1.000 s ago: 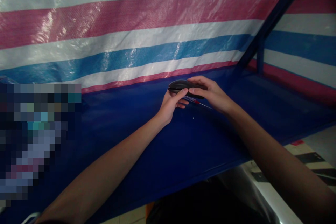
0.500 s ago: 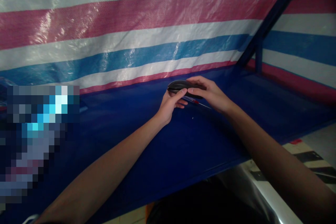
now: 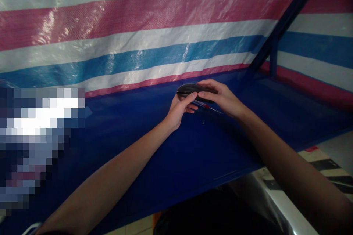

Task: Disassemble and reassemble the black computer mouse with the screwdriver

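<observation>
A black computer mouse is held just above the blue tabletop, between my two hands. My left hand grips its left end, thumb along the near side and the other fingers underneath. On the right end, my right hand has its thumb on the near side and its fingers over the far side. Beneath the hands lies a thin screwdriver-like tool with a red band and a slim metal shaft; the hands partly cover it. A tiny pale speck rests on the surface nearer to me.
The blue tabletop runs up to a striped plastic sheet behind it. A dark blue frame bar slants up at the back right. A pixelated patch hides what is at the left.
Both hands keep nearly the same hold on the mouse. The pixelated patch at the left has turned from cyan to bright white.
</observation>
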A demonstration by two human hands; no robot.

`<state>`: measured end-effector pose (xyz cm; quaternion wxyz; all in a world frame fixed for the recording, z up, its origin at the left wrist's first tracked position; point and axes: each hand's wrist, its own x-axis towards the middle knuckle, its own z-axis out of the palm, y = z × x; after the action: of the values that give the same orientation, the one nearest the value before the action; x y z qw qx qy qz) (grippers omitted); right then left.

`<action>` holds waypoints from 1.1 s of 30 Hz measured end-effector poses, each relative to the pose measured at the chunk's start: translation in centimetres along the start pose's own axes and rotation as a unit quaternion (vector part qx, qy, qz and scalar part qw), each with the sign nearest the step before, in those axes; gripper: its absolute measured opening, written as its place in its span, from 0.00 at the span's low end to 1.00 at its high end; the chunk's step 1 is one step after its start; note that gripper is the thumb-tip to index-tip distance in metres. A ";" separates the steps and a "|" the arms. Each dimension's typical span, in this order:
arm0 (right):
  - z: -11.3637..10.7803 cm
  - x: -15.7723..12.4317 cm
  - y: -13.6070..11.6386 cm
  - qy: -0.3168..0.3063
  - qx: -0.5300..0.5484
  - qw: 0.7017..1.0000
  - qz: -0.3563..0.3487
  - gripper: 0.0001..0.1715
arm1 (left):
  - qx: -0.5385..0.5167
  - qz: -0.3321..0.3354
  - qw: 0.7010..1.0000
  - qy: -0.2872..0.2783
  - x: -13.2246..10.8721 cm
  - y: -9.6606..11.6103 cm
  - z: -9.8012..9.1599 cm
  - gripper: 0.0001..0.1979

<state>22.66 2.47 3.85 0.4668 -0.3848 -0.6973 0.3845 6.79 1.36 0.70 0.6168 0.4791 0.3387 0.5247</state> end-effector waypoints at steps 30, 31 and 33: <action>0.1 -0.2 -0.1 0.023 -0.035 0.998 -0.036 0.22 | -0.008 0.011 1.000 -0.006 -0.1 0.0 -0.1 0.23; 0.1 -0.2 -0.1 0.026 -0.036 0.998 -0.038 0.21 | -0.007 0.011 1.000 -0.006 -0.1 0.0 -0.1 0.23; 0.2 -0.1 0.0 0.028 -0.040 0.998 -0.042 0.21 | -0.004 0.007 1.000 -0.005 -0.1 0.0 -0.1 0.23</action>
<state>22.53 2.31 3.76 0.4863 -0.3842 -0.7144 0.3248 6.66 1.30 0.65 0.6164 0.4816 0.3305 0.5280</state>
